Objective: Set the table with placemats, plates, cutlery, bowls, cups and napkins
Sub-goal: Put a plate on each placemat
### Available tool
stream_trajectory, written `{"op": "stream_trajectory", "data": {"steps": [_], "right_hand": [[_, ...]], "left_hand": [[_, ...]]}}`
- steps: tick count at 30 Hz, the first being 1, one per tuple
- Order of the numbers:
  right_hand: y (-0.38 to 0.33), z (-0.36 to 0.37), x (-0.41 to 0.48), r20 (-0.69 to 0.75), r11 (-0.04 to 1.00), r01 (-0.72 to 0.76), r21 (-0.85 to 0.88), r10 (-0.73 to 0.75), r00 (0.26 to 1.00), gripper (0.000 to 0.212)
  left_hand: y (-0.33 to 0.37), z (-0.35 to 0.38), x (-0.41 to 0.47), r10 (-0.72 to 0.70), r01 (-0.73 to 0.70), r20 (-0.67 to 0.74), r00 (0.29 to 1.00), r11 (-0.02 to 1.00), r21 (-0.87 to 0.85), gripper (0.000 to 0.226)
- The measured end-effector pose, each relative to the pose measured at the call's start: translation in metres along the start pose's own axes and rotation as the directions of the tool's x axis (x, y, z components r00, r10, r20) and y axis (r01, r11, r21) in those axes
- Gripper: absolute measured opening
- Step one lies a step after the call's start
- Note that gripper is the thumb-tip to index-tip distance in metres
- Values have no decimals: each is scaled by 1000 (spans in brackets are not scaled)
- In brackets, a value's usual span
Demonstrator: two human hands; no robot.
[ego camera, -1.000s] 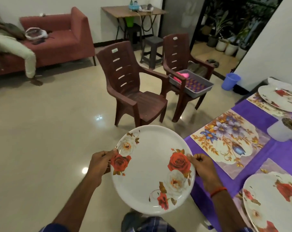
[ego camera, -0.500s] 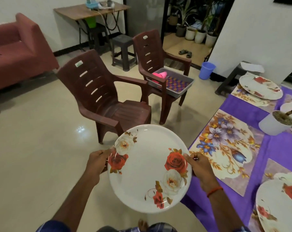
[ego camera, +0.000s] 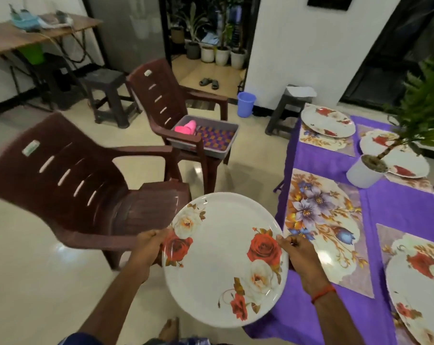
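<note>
Both hands hold a white rose-patterned plate (ego camera: 223,260) in the air between them. The left hand (ego camera: 148,247) curls round its left rim and the right hand (ego camera: 298,255) grips its right rim. A red thread (ego camera: 324,293) circles the right wrist. Just beyond the right hand a flowered placemat (ego camera: 327,220) lies bare on the purple-clothed table (ego camera: 405,210). To the right of that hand a second plate (ego camera: 414,290) rests on its own mat. Beyond the left hand stands a brown chair (ego camera: 86,183). Farther out, another chair (ego camera: 166,100) carries a grey tray (ego camera: 203,138) with a pink cup (ego camera: 186,127) in it. Far beyond the right hand a white plant pot (ego camera: 365,173) stands on the cloth, with two more plates past it, one (ego camera: 327,122) at the table's end and one (ego camera: 395,155) behind the pot.
</note>
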State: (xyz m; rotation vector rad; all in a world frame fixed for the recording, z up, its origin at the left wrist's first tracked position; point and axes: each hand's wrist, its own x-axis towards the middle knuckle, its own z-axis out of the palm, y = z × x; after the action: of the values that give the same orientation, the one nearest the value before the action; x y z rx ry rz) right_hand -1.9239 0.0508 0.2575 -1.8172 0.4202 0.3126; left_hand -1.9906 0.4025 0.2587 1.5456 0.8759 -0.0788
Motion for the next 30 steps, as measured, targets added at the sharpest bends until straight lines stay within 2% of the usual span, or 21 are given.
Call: {"op": "stream_trajectory", "data": {"steps": [6, 12, 20, 27, 30], "right_hand": [[-13, 15, -2, -170, 997, -12, 72, 24, 985, 39], [-20, 13, -6, -334, 992, -11, 128, 54, 941, 25], [-16, -12, 13, -441, 982, -66, 178, 139, 887, 26], [-4, -38, 54, -529, 971, -138, 197, 224, 818, 29], [0, -45, 68, -563, 970, -162, 181, 237, 792, 28]], "left_hand": [[43, 6, 57, 60, -73, 144, 988, 993, 89, 35], [73, 46, 94, 36, -69, 272, 962, 991, 113, 26], [102, 119, 138, 30, -120, 376, 926, 968, 219, 20], [136, 194, 162, 35, -214, 471, 882, 919, 331, 34], [151, 224, 171, 38, -254, 505, 862, 895, 366, 32]]}}
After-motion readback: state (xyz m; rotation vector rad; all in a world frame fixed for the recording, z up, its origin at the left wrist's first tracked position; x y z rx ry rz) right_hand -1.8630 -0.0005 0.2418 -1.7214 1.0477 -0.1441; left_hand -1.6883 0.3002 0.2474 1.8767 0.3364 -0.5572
